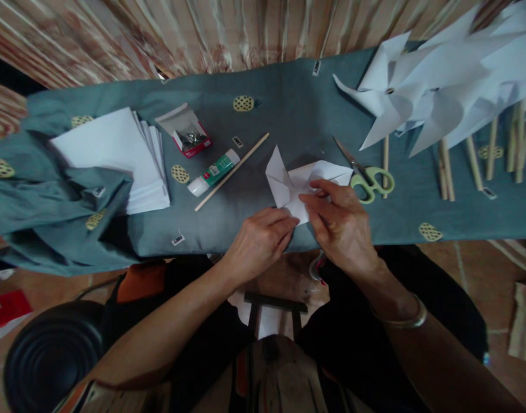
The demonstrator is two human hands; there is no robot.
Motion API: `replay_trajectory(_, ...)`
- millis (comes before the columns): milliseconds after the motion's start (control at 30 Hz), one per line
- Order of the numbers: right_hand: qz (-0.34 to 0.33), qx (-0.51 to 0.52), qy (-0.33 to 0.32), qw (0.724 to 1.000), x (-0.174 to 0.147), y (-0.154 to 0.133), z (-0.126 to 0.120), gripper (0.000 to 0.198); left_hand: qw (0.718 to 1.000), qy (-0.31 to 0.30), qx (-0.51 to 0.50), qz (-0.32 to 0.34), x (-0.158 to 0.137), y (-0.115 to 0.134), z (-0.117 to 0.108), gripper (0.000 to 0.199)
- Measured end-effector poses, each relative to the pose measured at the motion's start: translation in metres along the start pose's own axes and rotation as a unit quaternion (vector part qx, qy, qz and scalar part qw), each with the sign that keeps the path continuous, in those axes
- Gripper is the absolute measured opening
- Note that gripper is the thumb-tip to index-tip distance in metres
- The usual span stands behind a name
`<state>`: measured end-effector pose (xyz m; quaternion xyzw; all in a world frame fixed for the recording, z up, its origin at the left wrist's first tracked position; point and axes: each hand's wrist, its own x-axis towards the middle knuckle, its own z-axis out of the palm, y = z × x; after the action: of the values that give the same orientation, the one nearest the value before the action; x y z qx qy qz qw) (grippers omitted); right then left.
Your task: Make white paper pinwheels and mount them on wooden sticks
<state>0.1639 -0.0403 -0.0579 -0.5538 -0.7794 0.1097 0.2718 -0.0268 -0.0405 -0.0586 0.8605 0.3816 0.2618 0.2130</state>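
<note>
A partly folded white paper pinwheel (282, 186) lies near the table's front edge, with one pointed blade standing up on its left. My left hand (263, 238) is closed at its near edge, thumb and fingers pinching the paper. My right hand (342, 223) bends over its right side, fingertips gripping the paper near the middle; the exact spot is partly hidden under the fingers. Just right of the paper lie scissors with green handles (372, 183), blades apart. To the left, a thin wooden stick (249, 154) rests beside a green and white glue stick (213, 173).
An opened red and white box (198, 148) holds small metal pins. Farther left, a stack of white paper sheets (116, 143) is partly covered by bunched tablecloth (65, 212). Several finished pinwheels (389, 97) on wooden sticks lie at the right. A curtain (228, 34) hangs behind the table.
</note>
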Motion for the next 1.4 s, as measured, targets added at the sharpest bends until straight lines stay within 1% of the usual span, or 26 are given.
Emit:
replay_trajectory(200,0.012,-0.002,-0.027,1.0,-0.002,-0.002,0.001,0.041,1.0,-0.001,-0.006,-0.004,0.0,0.001,0.001,0.018)
replay_trajectory(367,-0.006,-0.022,-0.04,0.999,-0.004,-0.002,0.003,0.042,1.0,0.001,-0.009,0.0,0.001,0.001,0.0,0.017)
replay_trajectory(467,-0.021,-0.034,-0.033,0.999,-0.007,-0.001,0.008,0.038,1.0,-0.001,-0.007,0.001,0.001,0.001,-0.001,0.018)
replay_trajectory(533,-0.038,-0.058,-0.014,0.997,-0.009,-0.001,0.011,0.034,1.0,-0.006,0.005,0.001,0.001,0.002,-0.001,0.018)
replay_trajectory(633,-0.049,-0.085,0.004,0.995,-0.012,-0.002,0.015,0.033,0.999,-0.011,0.031,-0.006,0.0,0.003,-0.003,0.018)
replay_trajectory(767,-0.005,-0.058,-0.024,0.998,-0.013,-0.005,0.015,0.036,0.999,-0.005,0.044,-0.008,-0.001,0.004,-0.004,0.018)
replay_trajectory(1000,0.019,-0.019,-0.013,1.0,-0.013,-0.005,0.016,0.04,0.998,-0.016,0.053,-0.004,0.001,0.003,-0.003,0.016)
replay_trajectory(1233,-0.012,-0.042,0.0,0.999,-0.014,-0.001,0.019,0.038,0.998,-0.018,0.055,-0.005,0.003,0.004,-0.003,0.014)
replay_trajectory(1333,-0.003,0.003,-0.009,1.0,-0.013,-0.001,0.011,0.045,0.998,-0.025,0.057,-0.013,0.003,0.004,-0.003,0.014)
replay_trajectory(1400,0.001,0.037,-0.003,0.999,-0.011,0.002,0.002,0.049,0.997,-0.032,0.06,-0.017,0.003,0.004,-0.003,0.014)
